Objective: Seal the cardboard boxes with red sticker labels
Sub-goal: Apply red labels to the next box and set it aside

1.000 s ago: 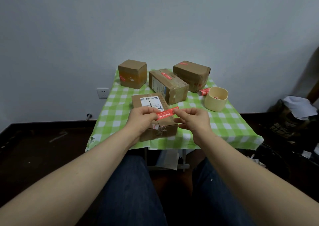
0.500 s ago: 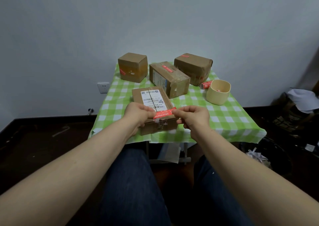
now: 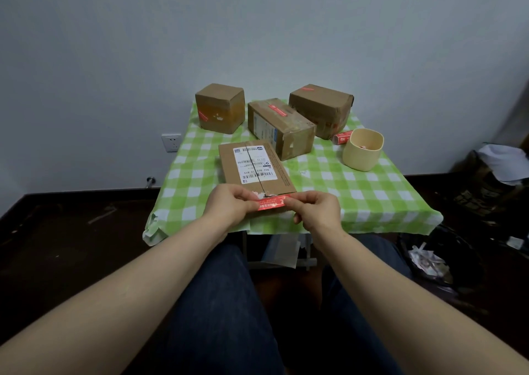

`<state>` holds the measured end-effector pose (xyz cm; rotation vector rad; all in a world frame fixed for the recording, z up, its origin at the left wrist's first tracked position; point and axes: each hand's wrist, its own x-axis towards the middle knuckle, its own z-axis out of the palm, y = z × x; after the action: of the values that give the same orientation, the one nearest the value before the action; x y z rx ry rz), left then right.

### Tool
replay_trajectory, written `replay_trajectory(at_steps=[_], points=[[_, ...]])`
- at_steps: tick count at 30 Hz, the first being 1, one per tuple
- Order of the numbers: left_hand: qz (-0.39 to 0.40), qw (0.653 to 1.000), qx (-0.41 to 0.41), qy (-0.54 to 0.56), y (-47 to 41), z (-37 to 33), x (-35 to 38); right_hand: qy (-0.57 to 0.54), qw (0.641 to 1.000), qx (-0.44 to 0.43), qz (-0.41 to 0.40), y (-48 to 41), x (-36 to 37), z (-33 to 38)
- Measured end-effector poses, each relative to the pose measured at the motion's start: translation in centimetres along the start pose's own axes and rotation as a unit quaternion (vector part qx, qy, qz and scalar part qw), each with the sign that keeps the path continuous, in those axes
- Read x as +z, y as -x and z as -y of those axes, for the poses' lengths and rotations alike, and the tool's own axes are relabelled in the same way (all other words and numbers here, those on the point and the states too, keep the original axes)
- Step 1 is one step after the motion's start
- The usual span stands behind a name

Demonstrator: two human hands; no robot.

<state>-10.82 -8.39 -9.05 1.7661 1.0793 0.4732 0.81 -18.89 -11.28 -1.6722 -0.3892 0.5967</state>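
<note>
A flat cardboard box (image 3: 253,165) with a white shipping label lies at the near edge of the table. A red sticker label (image 3: 271,202) stretches across the box's front top edge, over the flap seam. My left hand (image 3: 230,207) pinches the sticker's left end and my right hand (image 3: 316,210) pinches its right end. Three more cardboard boxes stand behind: a cube (image 3: 220,108) at the back left, a long one (image 3: 282,128) in the middle and a wide one (image 3: 322,107) at the back right, each bearing a red sticker.
A green-and-white checked cloth (image 3: 357,191) covers the small table. A cream square cup (image 3: 363,149) stands at the right, with a red sticker roll (image 3: 342,137) behind it. My legs are under the table's front edge. Clutter lies on the dark floor at the right.
Both hands have lowered the red sticker from above the box's top down to its front edge, and it now lies level. The view has tilted, so the table sits lower in frame.
</note>
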Motion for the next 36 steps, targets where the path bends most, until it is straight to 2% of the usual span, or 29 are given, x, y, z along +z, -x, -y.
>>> replay_trajectory(at_steps=[8, 16, 20, 26, 31, 36], points=[[-0.009, 0.999, 0.017, -0.044, -0.5, -0.7, -0.8, -0.019, 0.997, 0.068, 0.026, 1.1, 0.2, -0.2], [-0.021, 1.0, -0.004, -0.023, -1.3, -2.0, -1.3, -0.036, 0.995, 0.077, 0.051, 1.3, 0.6, 0.3], [-0.017, 1.0, -0.022, -0.013, -1.0, -1.4, -1.5, 0.003, 0.997, 0.065, 0.041, 0.5, 0.3, 1.2], [-0.019, 0.999, -0.037, -0.002, -1.1, -1.5, -1.8, 0.026, 0.995, 0.067, 0.069, 0.0, -0.3, 2.3], [-0.018, 0.999, -0.022, -0.045, -2.2, -3.2, -1.6, -0.038, 0.992, 0.108, 0.057, 0.9, 0.1, 1.3], [0.006, 0.994, 0.014, -0.111, -4.1, -4.2, -1.4, -0.164, 0.971, 0.172, 0.034, 1.9, 1.5, 0.6]])
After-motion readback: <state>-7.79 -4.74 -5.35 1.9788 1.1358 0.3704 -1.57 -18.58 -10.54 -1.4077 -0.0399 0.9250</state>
